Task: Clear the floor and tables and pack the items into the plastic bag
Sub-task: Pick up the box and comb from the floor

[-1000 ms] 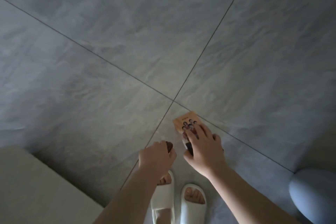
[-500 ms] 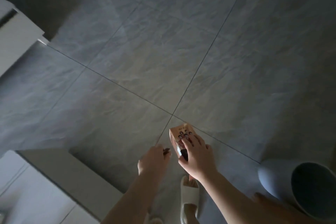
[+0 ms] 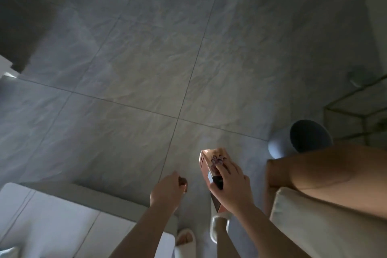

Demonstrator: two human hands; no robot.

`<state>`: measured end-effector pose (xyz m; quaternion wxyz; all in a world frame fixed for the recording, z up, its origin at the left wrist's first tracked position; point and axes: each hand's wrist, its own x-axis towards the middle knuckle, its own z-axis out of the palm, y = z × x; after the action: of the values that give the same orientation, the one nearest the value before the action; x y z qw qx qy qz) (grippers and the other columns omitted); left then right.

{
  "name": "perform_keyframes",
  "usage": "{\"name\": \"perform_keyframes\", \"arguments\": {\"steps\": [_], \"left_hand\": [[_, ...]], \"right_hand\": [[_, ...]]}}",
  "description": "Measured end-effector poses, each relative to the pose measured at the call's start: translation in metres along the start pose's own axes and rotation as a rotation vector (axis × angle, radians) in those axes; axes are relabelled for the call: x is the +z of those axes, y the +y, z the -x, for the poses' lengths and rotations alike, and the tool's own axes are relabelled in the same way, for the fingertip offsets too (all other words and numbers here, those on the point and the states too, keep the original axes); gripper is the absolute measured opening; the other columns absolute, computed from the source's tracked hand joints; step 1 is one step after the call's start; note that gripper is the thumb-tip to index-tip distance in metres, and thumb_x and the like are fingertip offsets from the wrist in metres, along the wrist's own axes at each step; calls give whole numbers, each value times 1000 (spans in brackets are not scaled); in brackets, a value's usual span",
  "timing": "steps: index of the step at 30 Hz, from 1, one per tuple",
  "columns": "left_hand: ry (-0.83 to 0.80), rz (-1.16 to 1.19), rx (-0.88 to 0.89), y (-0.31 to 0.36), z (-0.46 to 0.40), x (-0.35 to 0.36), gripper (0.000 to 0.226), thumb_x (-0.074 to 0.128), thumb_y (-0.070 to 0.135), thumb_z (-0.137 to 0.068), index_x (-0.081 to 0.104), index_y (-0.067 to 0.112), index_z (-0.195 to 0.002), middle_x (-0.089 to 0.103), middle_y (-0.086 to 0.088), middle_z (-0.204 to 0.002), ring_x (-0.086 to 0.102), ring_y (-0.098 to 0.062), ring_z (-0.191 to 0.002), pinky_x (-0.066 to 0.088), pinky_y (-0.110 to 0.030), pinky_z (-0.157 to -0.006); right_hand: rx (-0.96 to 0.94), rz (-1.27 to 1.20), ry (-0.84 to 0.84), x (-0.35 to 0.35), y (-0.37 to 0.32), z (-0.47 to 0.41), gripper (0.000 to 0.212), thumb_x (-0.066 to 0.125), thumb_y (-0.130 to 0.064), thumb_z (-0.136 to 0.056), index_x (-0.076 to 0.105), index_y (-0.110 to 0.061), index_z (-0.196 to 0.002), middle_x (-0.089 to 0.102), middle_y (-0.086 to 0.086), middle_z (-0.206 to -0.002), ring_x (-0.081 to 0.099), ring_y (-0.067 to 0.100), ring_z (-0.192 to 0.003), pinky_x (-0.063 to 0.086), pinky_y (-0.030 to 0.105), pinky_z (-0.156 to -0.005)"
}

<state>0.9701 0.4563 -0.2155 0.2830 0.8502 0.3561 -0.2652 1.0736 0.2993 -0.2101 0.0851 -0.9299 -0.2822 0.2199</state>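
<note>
The person holds two things, one in each hand. The right hand [image 3: 230, 189] grips one orange box [image 3: 213, 165] from above, with the fingers curled over its printed top and the thumb on its side; the box is lifted above the floor [image 3: 146, 81] and tilted. The left hand [image 3: 167, 189] is closed in a loose grip around one small brown thing [image 3: 183, 181], which shows only a little between the fingers, so it is not possible to tell what it is. Two feet in two pale slippers [image 3: 185, 240] stand on the grey tiled floor under the hands. One round grey bin [image 3: 299, 138] stands to the right. One white surface [image 3: 52, 222] is at the lower left, and one tan cushioned seat [image 3: 326, 176] at the lower right.
</note>
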Motion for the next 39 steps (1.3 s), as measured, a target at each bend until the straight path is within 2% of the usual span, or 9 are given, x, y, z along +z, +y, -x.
{"name": "perform_keyframes", "arguments": {"steps": [4,8,20,23,26,31,33,35,39], "left_hand": [[8,-23,113,23,30,18,21,46,34,-97,53,19,-110,63,-1,-110,61,-20,-103,42,-27,-78],[8,-67,214,52,50,41,21,44,32,-98,53,20,-112,63,0,-110,61,-20,-102,46,-28,-81],[-101,-211,463,151,159,153,22,48,24,-96,52,12,-114,66,-9,-105,64,-27,-95,49,-35,-80],[-155,-215,538,179,208,190,23,51,23,-96,49,8,-113,66,-12,-102,64,-30,-91,49,-36,-75],[-187,-235,613,211,262,223,26,53,24,-95,48,8,-114,65,-14,-103,63,-33,-94,49,-37,-75],[-262,-275,714,251,340,279,22,50,23,-94,51,11,-112,66,-11,-105,63,-30,-96,50,-37,-77],[-311,-320,766,257,365,299,21,51,22,-93,52,12,-112,67,-8,-103,64,-27,-92,51,-36,-76],[-369,-373,814,257,388,316,21,51,23,-92,52,15,-112,67,-5,-101,64,-25,-90,48,-34,-72],[-498,-467,868,246,419,345,23,50,23,-92,53,16,-114,66,-4,-105,64,-21,-93,42,-28,-69]], "right_hand": [[69,-46,3,-12,23,52,60,46,-47,-79,40,-32,-137,39,-7,-147,33,17,-136,39,38,-102],[165,-82,17,-20,49,92,64,36,-53,-81,35,-31,-141,35,-7,-150,29,17,-139,35,38,-108],[423,-262,114,-14,164,277,58,48,-47,-87,34,-32,-141,30,-9,-152,23,15,-141,30,38,-108],[475,-290,160,-13,189,342,60,41,-53,-84,38,-31,-140,33,-7,-151,27,18,-139,32,39,-106],[527,-313,220,-12,210,407,77,22,-62,-72,45,-27,-137,41,-3,-147,35,21,-136,37,41,-103],[684,-338,219,5,241,505,60,42,-55,-87,38,-29,-140,35,-6,-150,28,17,-140,32,42,-109],[766,-353,206,16,245,537,65,36,-61,-83,40,-29,-140,37,-6,-149,31,18,-139,32,44,-111],[846,-411,244,30,244,569,73,30,-64,-76,46,-27,-136,44,-3,-145,36,21,-136,36,45,-109],[1005,-494,298,65,231,618,63,46,-56,-72,60,-21,-123,58,3,-132,54,27,-122,50,47,-92]]}}
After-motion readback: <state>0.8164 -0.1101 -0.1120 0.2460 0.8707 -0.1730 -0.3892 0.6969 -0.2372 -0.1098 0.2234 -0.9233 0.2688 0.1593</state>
